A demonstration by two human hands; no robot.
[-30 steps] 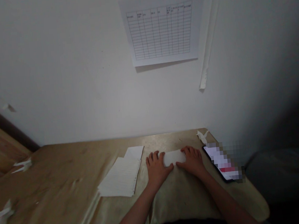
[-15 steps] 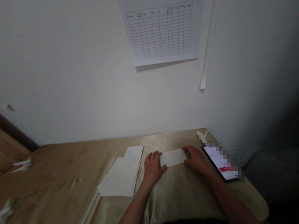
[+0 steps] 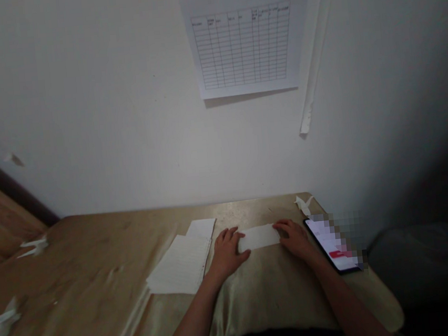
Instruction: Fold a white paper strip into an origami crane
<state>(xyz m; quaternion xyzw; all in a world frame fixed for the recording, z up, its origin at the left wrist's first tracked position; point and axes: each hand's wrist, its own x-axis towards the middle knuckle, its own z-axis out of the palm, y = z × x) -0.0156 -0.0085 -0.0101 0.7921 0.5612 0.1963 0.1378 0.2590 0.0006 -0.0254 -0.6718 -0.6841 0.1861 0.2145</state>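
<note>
Head view, the only one: folded white paper (image 3: 257,237) on the satiny cloth (image 3: 98,259), in front of the person, between the two hands, long side running roughly left to right. Left hand (image 3: 229,252) at its left end, fingers spread, thumb and forefinger well parted, one at either corner. Right hand (image 3: 294,239) at the other end, fingers curled, thumb and forefinger against the edge; whether they pinch or only press, cannot tell. A hand at each end probably keeps so light a piece square and stops it sliding; lying flat, it likely gets its backing from the table beneath. Loose sheets (image 3: 178,267), overlapping, to the left, presumably put there for easy reach; left forearm passes over their near corner in view, contact unclear. Phone (image 3: 330,247) just beyond the right hand, screen lit and partly pixelated, perhaps angled for glancing at; it leaves that wrist little room outward. Small paper figure (image 3: 302,205) behind the phone, near the back corner; two more, one at far left (image 3: 35,246), one nearer (image 3: 4,322), well clear of both arms. Printed table (image 3: 245,50) on the wall above, out of the way.
</note>
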